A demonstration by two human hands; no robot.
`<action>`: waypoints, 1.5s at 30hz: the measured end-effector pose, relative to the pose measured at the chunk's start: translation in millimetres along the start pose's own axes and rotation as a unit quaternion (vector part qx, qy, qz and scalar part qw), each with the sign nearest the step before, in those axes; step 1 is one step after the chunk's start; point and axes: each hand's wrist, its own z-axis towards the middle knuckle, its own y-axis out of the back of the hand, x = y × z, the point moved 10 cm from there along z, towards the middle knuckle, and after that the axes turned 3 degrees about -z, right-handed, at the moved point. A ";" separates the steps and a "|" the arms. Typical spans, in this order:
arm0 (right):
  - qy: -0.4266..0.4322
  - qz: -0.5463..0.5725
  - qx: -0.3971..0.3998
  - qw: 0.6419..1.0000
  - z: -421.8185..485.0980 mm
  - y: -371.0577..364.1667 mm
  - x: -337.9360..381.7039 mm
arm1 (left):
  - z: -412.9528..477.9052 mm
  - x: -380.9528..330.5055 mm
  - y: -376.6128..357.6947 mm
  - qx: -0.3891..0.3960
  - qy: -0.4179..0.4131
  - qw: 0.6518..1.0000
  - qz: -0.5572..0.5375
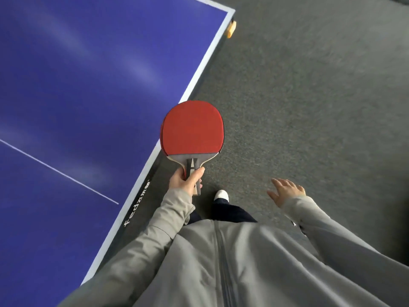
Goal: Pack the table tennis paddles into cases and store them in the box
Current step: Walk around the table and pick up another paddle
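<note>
Left hand [184, 180]: closed round the handle of the paddle [192, 128]. The thumb lies up the near face of the handle, its tip pointing toward the blade. The fingers wrap behind, and their tips just show at the handle's right side. The butt of the handle sticks out below the hand.

Paddle: held in the air in front of the body, blade pointing away, red rubber facing the camera. A bare grey wedge sits between the rubber and the handle. A thin dark rim shows along the blade's edges. In view the blade's left part overlaps the table's pale edge band and its right part overlaps the floor [309, 107]. Whether the blade touches the table cannot be told.

Right hand [286, 191]: open, fingers spread and nearly straight, back of the hand toward the camera. It holds nothing and touches nothing, hangs over the floor, and is well apart from the paddle.

Surroundings: blue table [66, 85] to the left, crossed by a thin white line [55, 171]. Its dark side panel carries white lettering [137, 202]. An orange part [230, 29] sits under the far corner. The floor is grey and rough-textured. The person wears a grey zipped jacket [221, 262]. The toe of a white shoe [221, 194] shows between the two hands.
</note>
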 end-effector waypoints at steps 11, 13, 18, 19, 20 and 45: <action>-0.013 0.045 0.067 0.997 60.4 35.0 -43.3 | 73.7 -76.3 -108.4 0.048 -0.028 0.995 0.077; -0.017 0.048 0.072 0.996 83.8 58.5 -48.4 | 99.8 -94.7 -125.1 0.051 -0.027 0.995 0.076; -0.046 0.071 0.066 0.994 143.6 142.2 -74.1 | 158.3 -170.3 -173.5 0.069 -0.036 0.993 0.088; -0.049 0.075 0.056 0.994 156.1 163.5 -78.7 | 166.8 -187.3 -183.9 0.072 -0.042 0.993 0.086; -0.051 0.079 0.039 0.995 168.9 185.7 -82.6 | 175.5 -204.2 -195.4 0.077 -0.048 0.993 0.077; 0.107 -0.063 0.040 0.991 452.1 534.8 -232.4 | 321.9 -390.7 -424.5 -0.136 0.006 0.979 -0.150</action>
